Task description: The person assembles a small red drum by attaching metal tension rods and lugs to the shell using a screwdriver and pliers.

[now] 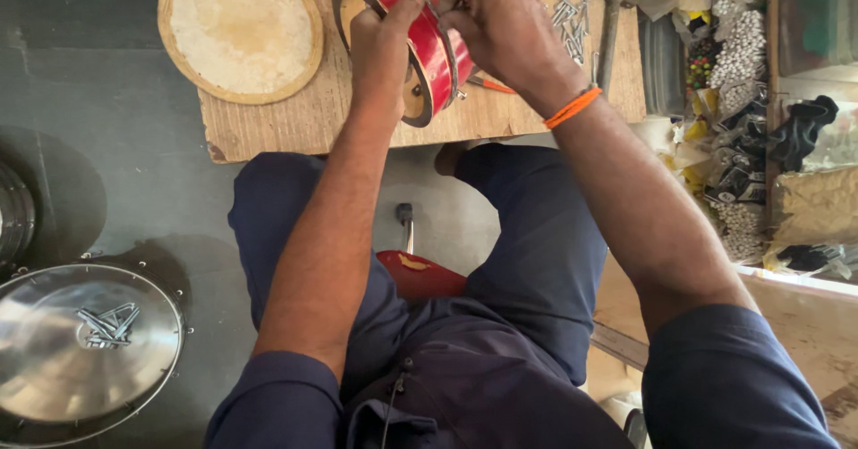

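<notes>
**Operator:** Where is the drum shell, and what are my hands doing?

**Manual:** The red drum shell (427, 42) stands on edge on the wooden bench (286, 123), which serves as the landmark. Your left hand (382, 47) is clamped on the shell's near rim. Your right hand (500, 25) is closed over the metal hoop (451, 65) on the shell's far side, fingers pinched at the top edge. The two hands sit close together, with the shell between them.

**Operator:** What else lies around the bench?

**Manual:** A round skin disc in a wooden ring (241, 29) lies on the bench's left part. Loose metal hooks (569, 11) and a hammer (610, 29) rest on its right part. On the floor to the left of the bench lies a shiny steel drum body (80, 351). A second red piece (420, 275) sits on the floor below the bench, between your knees.
</notes>
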